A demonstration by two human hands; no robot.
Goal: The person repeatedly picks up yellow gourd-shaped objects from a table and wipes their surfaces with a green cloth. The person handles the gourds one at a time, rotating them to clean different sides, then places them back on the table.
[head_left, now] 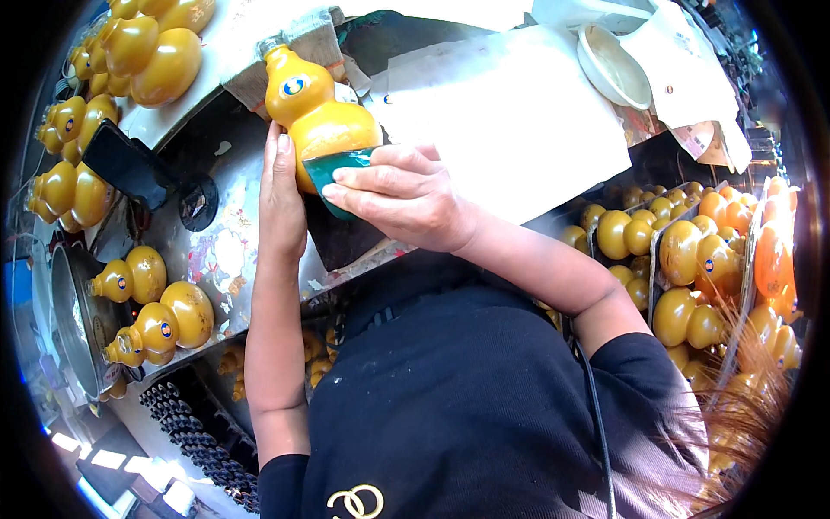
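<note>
A glossy yellow gourd-shaped figure (316, 108) with a small round blue and white mark lies on the worktable in front of me. My left hand (282, 195) rests flat against its left side, fingers stretched toward its neck. My right hand (402, 195) presses a dark green piece of abrasive sheet (333, 169) onto the gourd's lower bulge, pinched between thumb and fingers.
More yellow gourds lie at the upper left (151, 48), along the left edge (73, 186) and on the lower left of the metal table (160, 320). Trays of orange-yellow gourds (692, 259) fill the right. A white paper sheet (510, 112), a white bowl (614, 69) and a black block (125, 164) lie nearby.
</note>
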